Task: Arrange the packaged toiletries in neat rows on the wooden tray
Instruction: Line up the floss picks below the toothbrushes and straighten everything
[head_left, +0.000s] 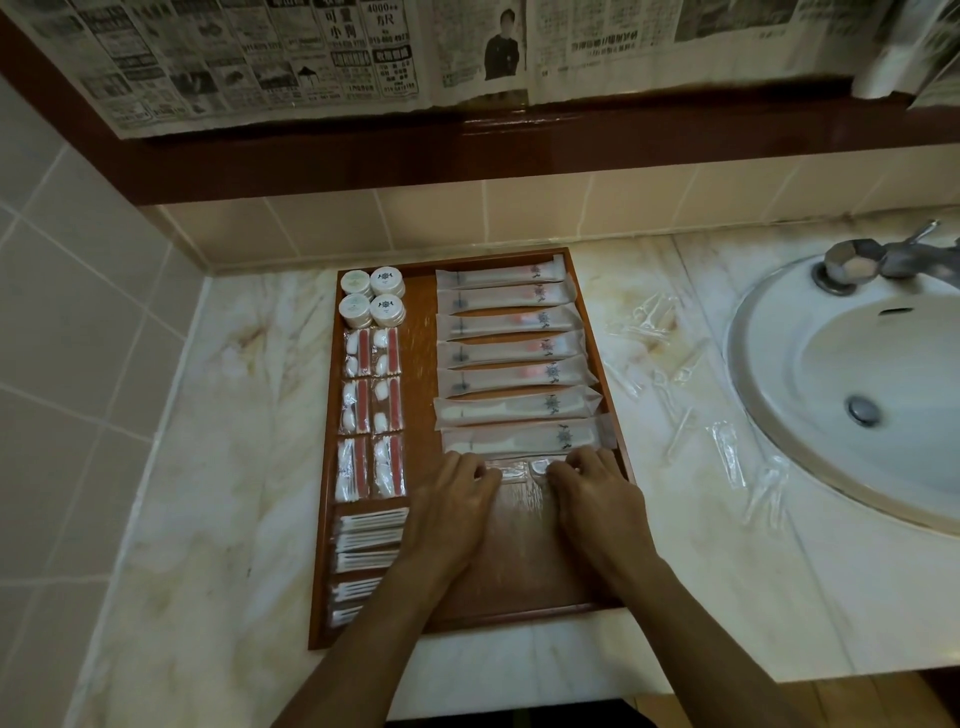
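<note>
Packet (519, 467) in clear wrap lies crosswise on the wooden tray (524, 587), its long axis running from the tray's left edge toward its right edge, just nearer than the last toothbrush sachet (519, 439). Left hand (457, 493) has curled fingertips on the packet's left end, right hand (592, 488) has curled fingertips on its right end; both seem to be pinching the wrap, though the exact grip is hidden under the knuckles. Both hands sit equally close, one per end, so squaring it up looks like a two-handed nudge toward the far edge, parallel to the sachet above.

On the tray's right side, a column of long toothbrush sachets stacks from the far edge down to the hands. Far left corner: four round soap pucks (372, 297) in a square. Below them, along the left edge, paired cotton kits (372, 408), then cotton-swab packs (370, 540) down toward the near left corner. The near right part of the tray shows bare wood.

Off the tray, more clear-wrapped items (670, 358) lie loose on the marble counter (218, 467), between the tray's right edge and the sink (810, 364).
</note>
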